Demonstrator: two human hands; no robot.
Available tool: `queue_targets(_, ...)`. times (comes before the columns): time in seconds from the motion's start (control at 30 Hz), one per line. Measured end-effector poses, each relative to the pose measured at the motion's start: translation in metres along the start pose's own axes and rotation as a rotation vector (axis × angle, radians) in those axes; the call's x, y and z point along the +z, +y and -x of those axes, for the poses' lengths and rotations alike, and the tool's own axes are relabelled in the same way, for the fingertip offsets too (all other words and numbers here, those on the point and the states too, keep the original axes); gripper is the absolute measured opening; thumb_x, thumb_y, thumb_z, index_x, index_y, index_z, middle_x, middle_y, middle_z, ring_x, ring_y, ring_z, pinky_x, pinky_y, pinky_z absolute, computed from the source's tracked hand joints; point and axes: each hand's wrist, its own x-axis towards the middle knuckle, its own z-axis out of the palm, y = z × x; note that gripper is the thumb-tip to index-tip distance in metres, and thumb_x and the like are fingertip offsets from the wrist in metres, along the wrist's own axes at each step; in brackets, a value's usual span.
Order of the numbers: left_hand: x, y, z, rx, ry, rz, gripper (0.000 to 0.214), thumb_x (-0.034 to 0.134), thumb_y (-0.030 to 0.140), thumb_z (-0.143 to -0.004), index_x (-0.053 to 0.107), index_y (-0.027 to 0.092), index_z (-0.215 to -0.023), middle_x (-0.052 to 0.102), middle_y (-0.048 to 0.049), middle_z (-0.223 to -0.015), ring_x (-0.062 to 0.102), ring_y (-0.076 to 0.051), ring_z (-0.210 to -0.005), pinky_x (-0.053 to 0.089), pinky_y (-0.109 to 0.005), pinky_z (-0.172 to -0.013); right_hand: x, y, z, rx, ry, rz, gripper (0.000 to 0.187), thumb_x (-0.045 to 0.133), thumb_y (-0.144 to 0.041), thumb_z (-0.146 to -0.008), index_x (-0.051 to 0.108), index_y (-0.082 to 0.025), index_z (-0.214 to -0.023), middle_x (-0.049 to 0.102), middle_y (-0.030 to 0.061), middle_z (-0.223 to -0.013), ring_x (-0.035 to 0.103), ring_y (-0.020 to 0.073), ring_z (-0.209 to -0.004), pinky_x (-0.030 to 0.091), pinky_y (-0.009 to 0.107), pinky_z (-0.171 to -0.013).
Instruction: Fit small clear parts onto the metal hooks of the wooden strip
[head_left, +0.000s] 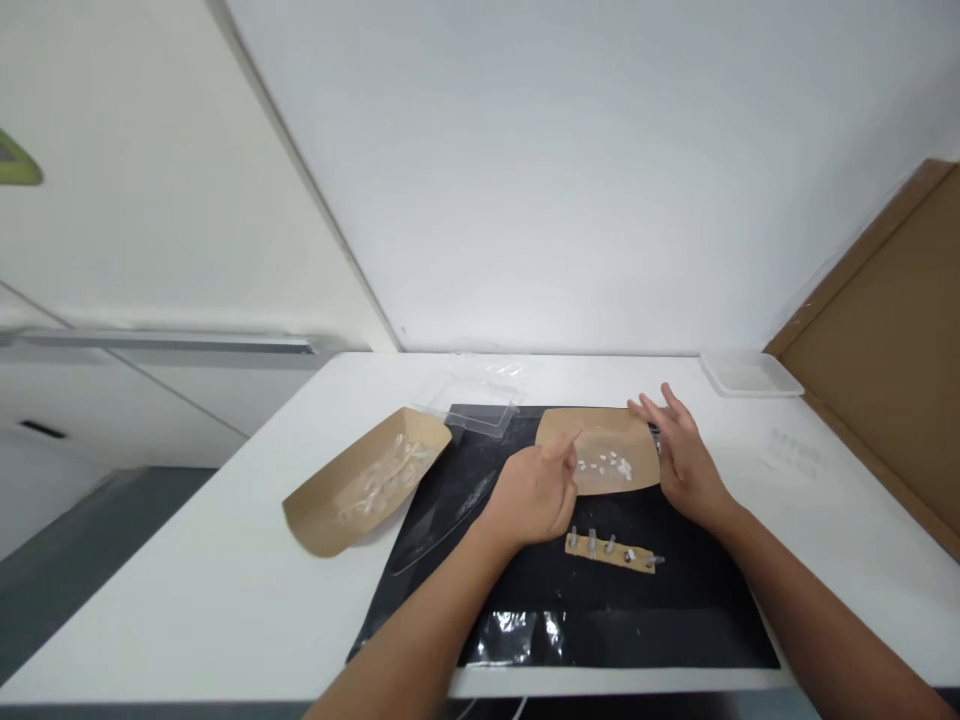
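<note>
On the black mat (442, 590), open hands (532, 495) (682, 465) flank a kraft tray (607, 450).

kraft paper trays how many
2: one tray at the black mat's left edge, holding clear pieces; one tray on the mat between the left hand and right hand, holding white pieces.

Left hand (534, 495) curled, right hand (681, 465) spread

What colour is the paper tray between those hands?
The paper tray is light brown, best seen in the head view.
</note>
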Motion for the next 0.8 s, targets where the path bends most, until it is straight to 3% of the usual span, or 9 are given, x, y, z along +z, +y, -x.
queue_targets(0.07,-0.006,-0.003,0.001,0.001,0.016,0.045,0.067,0.048,0.010,-0.082,0.035,0.017,-0.147,0.069,-0.0015,-0.088,0.066,-0.019,-0.065,0.057,-0.034,-0.070,-0.001,0.000,0.001,0.016,-0.035,0.016,0.085,0.041,-0.007,-0.093,0.015,-0.029,-0.171,0.035,0.0060,-0.173,0.001,0.0308,-0.167,0.029,0.070,-0.128)
queue_targets(0.13,-0.020,-0.003,0.005,-0.049,0.001,0.021,0.071,0.049,0.010,-0.081,0.033,0.017,-0.150,0.069,-0.0016,-0.091,0.066,-0.018,-0.066,0.058,-0.034,-0.071,-0.002,0.000,0.001,0.016,-0.044,0.042,0.092,0.044,-0.009,-0.088,0.012,-0.028,-0.171,0.022,0.0052,-0.177,-0.004,0.0356,-0.167,0.024,0.075,-0.127)
queue_targets(0.2,-0.041,0.000,0.016,-0.149,-0.004,-0.060,0.063,0.050,0.010,-0.084,0.042,0.019,-0.145,0.071,-0.0015,-0.091,0.069,-0.019,-0.072,0.058,-0.034,-0.076,-0.002,0.002,0.001,0.001,-0.023,0.070,0.093,0.048,-0.013,-0.086,0.013,-0.029,-0.171,0.021,0.0058,-0.178,-0.004,0.0403,-0.166,0.022,0.078,-0.126)
queue_targets(0.3,-0.080,0.001,0.053,-0.310,0.119,-0.179,0.038,0.050,0.018,-0.093,0.056,0.020,-0.131,0.071,-0.0034,-0.091,0.071,-0.021,-0.080,0.059,-0.037,-0.080,-0.002,0.007,0.001,-0.021,0.022,0.105,0.090,0.054,-0.020,-0.087,0.019,-0.030,-0.169,0.025,0.0076,-0.176,-0.003,0.0451,-0.165,0.022,0.082,-0.123)
queue_targets(0.4,-0.123,-0.009,0.101,-0.651,0.236,-0.258,0.022,0.053,0.036,-0.099,0.062,0.020,-0.110,0.072,-0.0081,-0.108,0.069,-0.019,-0.071,0.058,-0.033,-0.065,-0.002,0.009,0.003,-0.035,0.021,0.122,0.084,0.057,-0.025,-0.090,0.024,-0.029,-0.167,0.028,0.0095,-0.175,-0.002,0.0466,-0.164,0.022,0.082,-0.122)
queue_targets(0.47,-0.148,-0.020,0.129,-0.853,0.313,-0.346,0.029,0.052,0.046,-0.100,0.063,0.020,-0.099,0.068,-0.0111,-0.125,0.070,-0.019,-0.076,0.059,-0.033,-0.066,-0.002,0.007,0.004,-0.040,0.005,0.125,0.080,0.058,-0.029,-0.091,0.028,-0.028,-0.166,0.027,0.0106,-0.175,-0.001,0.0468,-0.164,0.022,0.080,-0.123)
queue_targets(0.5,-0.160,-0.027,0.140,-0.908,0.308,-0.385,0.032,0.052,0.050,-0.100,0.064,0.020,-0.103,0.070,-0.0104,-0.120,0.070,-0.021,-0.078,0.059,-0.033,-0.065,-0.002,0.006,0.004,-0.043,-0.001,0.125,0.078,0.059,-0.031,-0.092,0.030,-0.028,-0.165,0.026,0.0109,-0.175,-0.001,0.0469,-0.164,0.022,0.080,-0.123)
queue_targets(0.67,-0.195,-0.061,0.167,-0.788,-0.047,-0.582,0.043,0.044,0.050,-0.100,0.073,0.019,-0.105,0.074,-0.0136,-0.106,0.067,-0.032,-0.101,0.055,-0.045,-0.092,-0.002,0.001,0.006,-0.062,0.009,0.110,0.069,0.059,-0.040,-0.095,0.039,-0.027,-0.160,0.029,0.0123,-0.173,0.003,0.0481,-0.164,0.022,0.079,-0.123)
queue_targets(0.8,-0.202,-0.075,0.164,-0.812,-0.236,-0.611,0.040,0.044,0.044,-0.100,0.077,0.022,-0.107,0.075,-0.0126,-0.113,0.067,-0.031,-0.102,0.054,-0.040,-0.087,-0.008,0.000,0.007,-0.075,0.019,0.084,0.065,0.059,-0.046,-0.097,0.043,-0.027,-0.157,0.033,0.0138,-0.170,0.009,0.0488,-0.163,0.021,0.079,-0.124)
